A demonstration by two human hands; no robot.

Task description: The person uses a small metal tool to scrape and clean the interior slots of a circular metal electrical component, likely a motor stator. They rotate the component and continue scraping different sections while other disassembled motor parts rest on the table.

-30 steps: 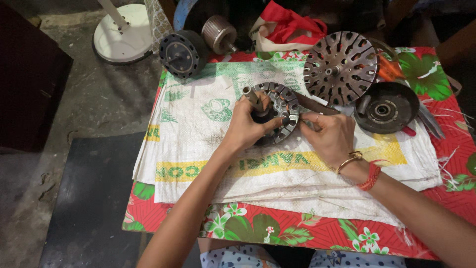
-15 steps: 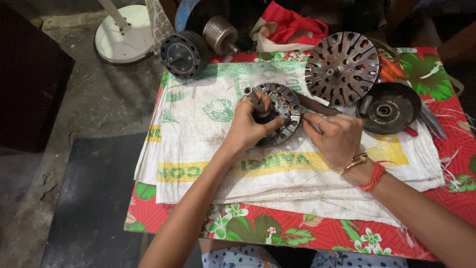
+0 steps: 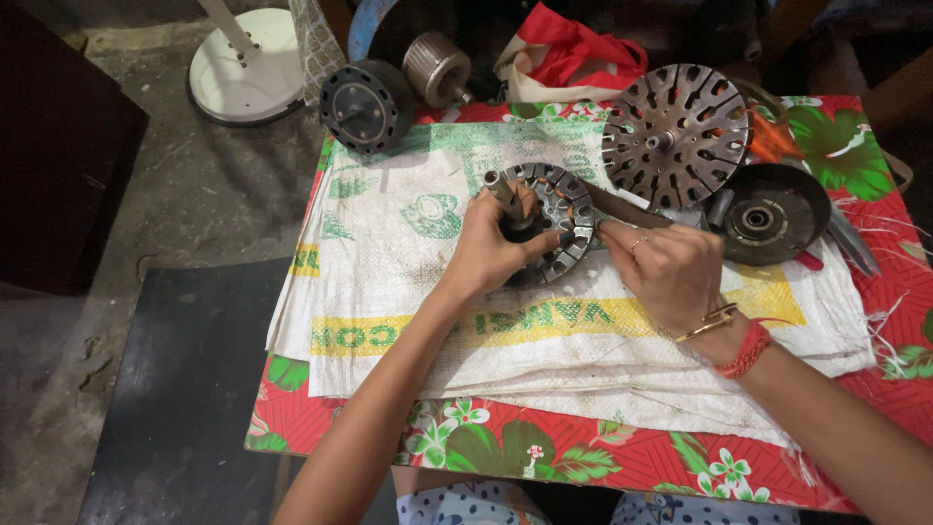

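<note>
Gripping hands: both close on one part at the middle of the surface.
Left hand (image 3: pixel 491 255): fingers curled tight around the round slotted metal stator core (image 3: pixel 546 222), thumb across its near edge, its short steel shaft (image 3: pixel 502 191) sticking up past the fingertips.
Right hand (image 3: pixel 666 270): fingers pinched narrow on a dark flat tool (image 3: pixel 622 206), whose tip meets the core's right rim; a gold bangle and red thread band (image 3: pixel 743 348) sit at the wrist.
Stator core: tilted, held just above the white woven sack with green and yellow print (image 3: pixel 408 292), which covers the red floral cloth (image 3: pixel 505 452).
Far right: a vented round metal disc (image 3: pixel 677 136), and just right of it a black dished cover with a bearing (image 3: pixel 768 214).
Far left: a black ribbed motor housing (image 3: pixel 366 105), with a grey ridged rotor (image 3: pixel 436 67) just beside it.
</note>
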